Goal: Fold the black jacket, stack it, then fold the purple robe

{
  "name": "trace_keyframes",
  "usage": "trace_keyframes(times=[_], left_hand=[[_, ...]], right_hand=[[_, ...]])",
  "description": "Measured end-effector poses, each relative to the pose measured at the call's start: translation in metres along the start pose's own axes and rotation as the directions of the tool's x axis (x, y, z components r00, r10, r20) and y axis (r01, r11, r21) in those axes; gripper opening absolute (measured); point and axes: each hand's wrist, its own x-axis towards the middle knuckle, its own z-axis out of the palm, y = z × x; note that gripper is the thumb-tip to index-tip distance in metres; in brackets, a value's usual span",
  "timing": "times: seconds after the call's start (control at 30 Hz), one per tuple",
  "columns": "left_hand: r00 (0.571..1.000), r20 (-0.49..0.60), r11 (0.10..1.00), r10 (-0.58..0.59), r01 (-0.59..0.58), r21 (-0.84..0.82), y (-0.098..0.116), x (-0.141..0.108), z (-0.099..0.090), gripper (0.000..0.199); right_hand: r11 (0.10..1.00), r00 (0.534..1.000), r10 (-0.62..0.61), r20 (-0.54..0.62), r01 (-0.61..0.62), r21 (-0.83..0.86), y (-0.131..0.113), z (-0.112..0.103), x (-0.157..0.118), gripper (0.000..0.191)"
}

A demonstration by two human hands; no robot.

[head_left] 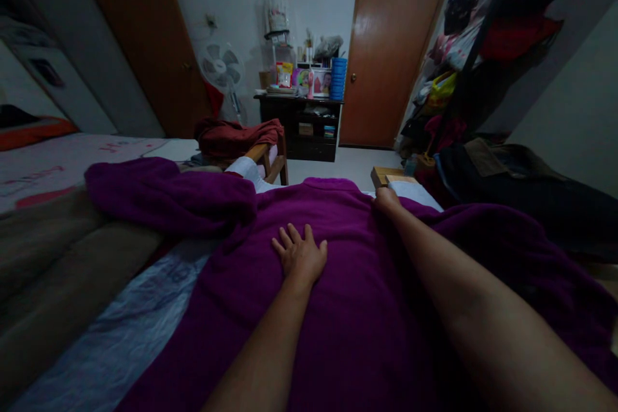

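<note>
A purple long-sleeved garment (347,309) lies spread out in front of me, its collar at the far end and its sleeves out to both sides. My left hand (302,254) rests flat on the upper middle of it, fingers spread. At the far right, by the shoulder near the collar, my right hand (386,199) is closed on the garment's cloth. The right fingertips are mostly hidden. Under the garment, a blue-white patterned cloth (145,309) shows at the left.
A brown blanket (62,264) lies left, beside a pinkish-white printed surface (120,148). Ahead stand a chair draped with dark red cloth (236,138), a fan (222,67) and a dark cabinet (294,132). Dark clothes (526,174) are piled right, below hanging bags (521,32).
</note>
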Motion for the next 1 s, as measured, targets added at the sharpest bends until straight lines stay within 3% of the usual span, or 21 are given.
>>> trace_keyframes(times=[0.23,0.37,0.5,0.63,0.83,1.0], left_hand=[[1.000,0.018,1.000,0.006,-0.006,0.007,0.001,0.001,-0.001,0.069],[1.000,0.023,1.000,0.010,-0.010,0.006,0.001,0.001,-0.001,0.069],[0.997,0.028,0.997,0.074,-0.074,-0.014,0.000,0.001,-0.001,0.066],[0.989,0.053,0.990,0.139,-0.138,-0.034,-0.001,0.001,0.000,0.063],[0.988,0.081,0.991,0.134,-0.132,-0.032,0.000,0.002,0.001,0.066],[0.988,0.053,0.989,0.148,-0.147,-0.026,-0.001,0.001,0.003,0.065]], right_hand=[[0.991,0.995,0.085,0.044,-0.080,-0.103,-0.014,0.001,0.011,0.039],[0.991,0.995,0.081,-0.063,-0.087,-0.097,-0.014,-0.006,0.007,0.036],[0.991,0.973,0.101,-0.205,-0.117,-0.067,-0.008,-0.006,0.001,0.046],[0.993,0.975,0.105,-0.197,-0.114,-0.037,-0.011,0.007,-0.002,0.047],[0.994,0.977,0.095,-0.190,-0.102,-0.029,-0.042,0.031,-0.016,0.046],[1.000,0.985,0.003,-0.170,-0.005,-0.013,-0.047,0.060,-0.025,0.068]])
